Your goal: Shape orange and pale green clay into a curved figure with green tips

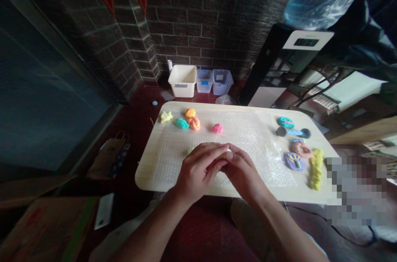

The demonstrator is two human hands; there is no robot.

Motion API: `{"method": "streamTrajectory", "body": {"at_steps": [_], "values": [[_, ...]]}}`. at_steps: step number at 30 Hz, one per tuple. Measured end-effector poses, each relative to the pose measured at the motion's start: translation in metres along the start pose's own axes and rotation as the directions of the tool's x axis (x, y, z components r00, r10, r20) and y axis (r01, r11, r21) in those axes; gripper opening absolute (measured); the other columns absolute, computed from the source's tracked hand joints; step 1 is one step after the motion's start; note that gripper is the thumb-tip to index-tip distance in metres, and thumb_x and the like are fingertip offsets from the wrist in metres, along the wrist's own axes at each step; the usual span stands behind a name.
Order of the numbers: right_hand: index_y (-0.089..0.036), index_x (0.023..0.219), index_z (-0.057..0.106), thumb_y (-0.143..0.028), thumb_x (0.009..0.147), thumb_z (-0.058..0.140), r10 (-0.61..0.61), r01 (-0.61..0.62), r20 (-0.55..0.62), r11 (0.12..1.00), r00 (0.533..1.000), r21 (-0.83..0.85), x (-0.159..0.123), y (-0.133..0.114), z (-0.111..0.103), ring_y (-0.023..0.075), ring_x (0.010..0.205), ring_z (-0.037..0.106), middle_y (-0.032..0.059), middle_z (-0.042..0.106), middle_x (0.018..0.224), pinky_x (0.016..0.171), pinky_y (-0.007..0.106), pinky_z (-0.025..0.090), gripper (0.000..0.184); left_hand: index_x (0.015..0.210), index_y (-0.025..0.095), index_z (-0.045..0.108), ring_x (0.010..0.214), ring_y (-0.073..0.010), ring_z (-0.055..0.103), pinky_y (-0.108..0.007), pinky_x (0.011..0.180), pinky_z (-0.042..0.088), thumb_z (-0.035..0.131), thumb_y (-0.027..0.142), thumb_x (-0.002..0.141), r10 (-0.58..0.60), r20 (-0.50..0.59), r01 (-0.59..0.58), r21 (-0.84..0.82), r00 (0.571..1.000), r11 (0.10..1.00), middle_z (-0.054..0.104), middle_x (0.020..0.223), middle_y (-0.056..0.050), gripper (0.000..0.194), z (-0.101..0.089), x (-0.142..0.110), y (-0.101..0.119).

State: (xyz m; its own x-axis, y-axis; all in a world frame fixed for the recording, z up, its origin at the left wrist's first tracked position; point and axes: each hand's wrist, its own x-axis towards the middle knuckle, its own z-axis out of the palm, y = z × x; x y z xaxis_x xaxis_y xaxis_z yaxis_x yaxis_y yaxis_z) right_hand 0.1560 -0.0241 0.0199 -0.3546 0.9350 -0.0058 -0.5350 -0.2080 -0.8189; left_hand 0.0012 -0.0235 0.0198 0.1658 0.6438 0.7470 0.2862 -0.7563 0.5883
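Observation:
My left hand (200, 167) and my right hand (242, 169) meet above the near middle of the table. Between their fingertips shows a bit of pale green modelling clay (228, 151), pinched by both hands and mostly covered by the fingers. Just behind my left hand, a pale green lump (190, 150) lies on the bubble wrap (173, 163), partly hidden. Farther back sit a pink clay lump (217, 128), an orange one (190, 112), a peach one (194, 123), a teal one (182, 123) and a pale yellow star-like piece (166, 116).
Along the table's right side lie a teal disc (285, 122), a blue dumbbell shape with grey ends (293, 132), a pinkish ring (301, 149), a purple disc (295, 162) and a yellow twist (316, 169). Bins (182, 82) and a water dispenser (269, 67) stand beyond the table (145, 171).

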Motion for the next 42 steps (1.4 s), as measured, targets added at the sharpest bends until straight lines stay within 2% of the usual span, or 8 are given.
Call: {"method": "streamTrajectory", "body": {"at_steps": [4,11,16,22,26,32,38,42], "values": [[-0.018,0.097,0.075,-0.039,0.091,0.079,0.006,-0.005,-0.026,0.999,1.0,0.046,0.0,-0.001,0.0,0.0157,0.077,0.069,0.0025,0.072,0.085,0.072,0.026,0.058,0.023,0.132,0.019,0.069,0.115,-0.0217,0.071,-0.04,0.099,0.062,0.068,0.011,0.098,0.004,0.023,-0.004,-0.01,1.0,1.0,0.078,0.119,-0.01,0.035,0.0,0.002,0.002],[-0.017,0.093,0.074,-0.036,0.095,0.076,-0.023,0.02,-0.046,0.997,0.999,-0.069,-0.001,0.002,-0.006,0.0136,0.07,0.065,0.0006,0.068,0.078,0.067,0.025,0.055,0.019,0.131,0.019,0.069,0.114,-0.0221,0.071,-0.04,0.097,0.063,0.067,0.011,0.098,0.001,0.019,-0.001,-0.002,1.0,1.0,0.078,0.118,-0.01,0.034,0.002,0.0,0.002],[-0.018,0.095,0.076,-0.04,0.097,0.072,-0.005,0.006,-0.03,0.999,1.0,0.031,-0.001,0.0,-0.005,0.0154,0.076,0.066,0.0022,0.069,0.083,0.072,0.026,0.057,0.022,0.132,0.019,0.069,0.112,-0.0215,0.071,-0.039,0.096,0.063,0.067,0.015,0.1,0.005,0.001,-0.005,0.006,1.0,1.0,0.078,0.117,-0.01,0.033,0.003,0.0,0.002],[-0.02,0.092,0.074,-0.046,0.092,0.074,0.047,-0.044,-0.027,0.993,0.999,0.106,-0.001,-0.007,-0.004,0.0163,0.074,0.065,0.0028,0.07,0.084,0.068,0.026,0.057,0.025,0.128,0.02,0.069,0.113,-0.0217,0.072,-0.039,0.097,0.063,0.067,0.016,0.1,0.002,0.001,-0.002,-0.014,1.0,1.0,0.078,0.117,-0.009,0.028,0.005,0.002,0.005],[-0.019,0.084,0.071,-0.033,0.089,0.077,0.074,-0.066,-0.06,0.99,0.996,0.127,-0.001,-0.01,-0.006,0.0133,0.068,0.062,-0.0007,0.064,0.075,0.063,0.022,0.054,0.015,0.123,0.018,0.07,0.112,-0.0218,0.072,-0.038,0.097,0.063,0.069,0.015,0.098,0.013,0.026,-0.012,-0.032,1.0,0.999,0.077,0.113,-0.01,0.025,0.007,0.002,0.006],[-0.019,0.09,0.072,-0.043,0.092,0.073,0.066,-0.064,-0.017,0.994,0.998,0.087,-0.002,-0.01,-0.007,0.018,0.074,0.068,0.0033,0.069,0.083,0.069,0.029,0.058,0.024,0.137,0.021,0.065,0.115,-0.0197,0.071,-0.035,0.099,0.062,0.065,0.013,0.1,-0.029,0.014,0.029,-0.02,0.999,0.999,0.075,0.123,-0.009,0.038,0.006,0.001,0.005],[-0.021,0.094,0.073,-0.043,0.093,0.076,0.038,-0.036,-0.019,0.994,0.999,0.102,-0.002,-0.007,-0.007,0.0158,0.074,0.067,0.0025,0.072,0.086,0.069,0.027,0.059,0.022,0.138,0.024,0.067,0.12,-0.0182,0.07,-0.033,0.104,0.059,0.063,0.007,0.099,-0.002,0.025,0.003,-0.034,1.0,0.999,0.075,0.127,-0.007,0.042,0.004,0.001,0.004],[-0.02,0.094,0.072,-0.041,0.095,0.075,-0.001,0.002,-0.012,0.999,1.0,0.039,-0.001,-0.007,-0.006,0.0148,0.075,0.068,0.0029,0.072,0.088,0.069,0.026,0.06,0.021,0.14,0.023,0.065,0.121,-0.0173,0.069,-0.032,0.106,0.058,0.061,0.005,0.099,-0.011,0.023,0.012,-0.044,1.0,0.999,0.075,0.13,-0.007,0.044,0.002,0.001,0.003]]}}
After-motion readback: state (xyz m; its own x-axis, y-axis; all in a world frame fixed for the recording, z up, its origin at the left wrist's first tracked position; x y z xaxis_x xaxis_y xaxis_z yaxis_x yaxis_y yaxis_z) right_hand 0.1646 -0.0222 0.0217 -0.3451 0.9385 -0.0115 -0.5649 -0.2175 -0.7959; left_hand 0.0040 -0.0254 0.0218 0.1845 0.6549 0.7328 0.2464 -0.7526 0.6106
